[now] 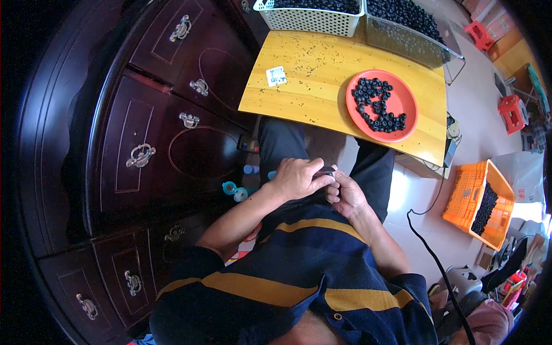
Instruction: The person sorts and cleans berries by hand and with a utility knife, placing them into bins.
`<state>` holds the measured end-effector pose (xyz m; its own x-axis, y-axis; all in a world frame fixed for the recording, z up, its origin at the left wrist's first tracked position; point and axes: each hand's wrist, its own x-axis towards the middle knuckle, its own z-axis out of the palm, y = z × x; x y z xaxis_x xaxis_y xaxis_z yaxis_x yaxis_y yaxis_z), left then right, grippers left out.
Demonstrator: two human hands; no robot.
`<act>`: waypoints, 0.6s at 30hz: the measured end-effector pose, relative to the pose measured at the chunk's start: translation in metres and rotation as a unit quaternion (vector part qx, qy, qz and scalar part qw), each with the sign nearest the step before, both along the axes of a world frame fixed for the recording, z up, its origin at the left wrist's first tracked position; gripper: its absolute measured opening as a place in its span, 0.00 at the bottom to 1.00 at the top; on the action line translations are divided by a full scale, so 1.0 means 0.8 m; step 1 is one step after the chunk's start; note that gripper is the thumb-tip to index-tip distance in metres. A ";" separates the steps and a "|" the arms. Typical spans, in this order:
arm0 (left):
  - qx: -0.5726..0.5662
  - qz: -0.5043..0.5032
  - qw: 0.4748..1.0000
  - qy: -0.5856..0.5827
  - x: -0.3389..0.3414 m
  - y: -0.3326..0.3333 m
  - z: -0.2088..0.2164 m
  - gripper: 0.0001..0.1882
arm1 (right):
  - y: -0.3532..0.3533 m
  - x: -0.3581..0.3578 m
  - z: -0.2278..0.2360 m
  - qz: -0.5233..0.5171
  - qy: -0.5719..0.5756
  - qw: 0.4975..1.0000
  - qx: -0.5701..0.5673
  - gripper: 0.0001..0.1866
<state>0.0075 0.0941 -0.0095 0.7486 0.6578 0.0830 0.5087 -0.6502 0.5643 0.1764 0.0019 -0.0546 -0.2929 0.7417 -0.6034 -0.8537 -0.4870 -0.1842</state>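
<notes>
My left hand [292,179] and my right hand [348,194] meet above my lap, in front of the table. Between their thumbs and fingers they pinch a small dark piece [328,171], mostly covered by the fingertips; its exact kind cannot be made out. On the table [310,92], a round red plate [406,102] carries many small black ring-shaped parts [374,90], some grouped along its left side and others near its front edge.
A white perforated basket [313,24] and a clear bin [402,41], both full of black parts, stand at the table's back. Dark crumbs and a white printed card [276,76] lie on it. Dark drawers [172,149] rise at left; an orange crate [463,192] and black cable [428,244] are at right.
</notes>
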 end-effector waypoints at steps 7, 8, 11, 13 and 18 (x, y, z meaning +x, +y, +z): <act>-0.007 0.010 1.000 0.019 0.006 0.001 -0.010 0.23 | 0.005 0.000 0.002 -0.007 -0.031 0.999 -0.019 0.03; -0.008 0.010 1.000 0.019 0.006 0.002 -0.012 0.23 | 0.005 0.000 0.003 -0.009 -0.037 0.999 -0.028 0.03; -0.007 0.007 1.000 0.027 0.006 0.004 -0.017 0.23 | 0.006 -0.001 0.002 -0.009 -0.045 0.998 -0.040 0.02; -0.022 0.006 0.999 0.030 0.006 0.005 -0.018 0.23 | 0.008 -0.002 0.001 -0.007 -0.046 0.998 -0.044 0.02; -0.025 0.010 0.998 0.050 0.010 0.006 -0.014 0.22 | 0.010 -0.003 -0.002 -0.020 -0.038 0.997 -0.058 0.03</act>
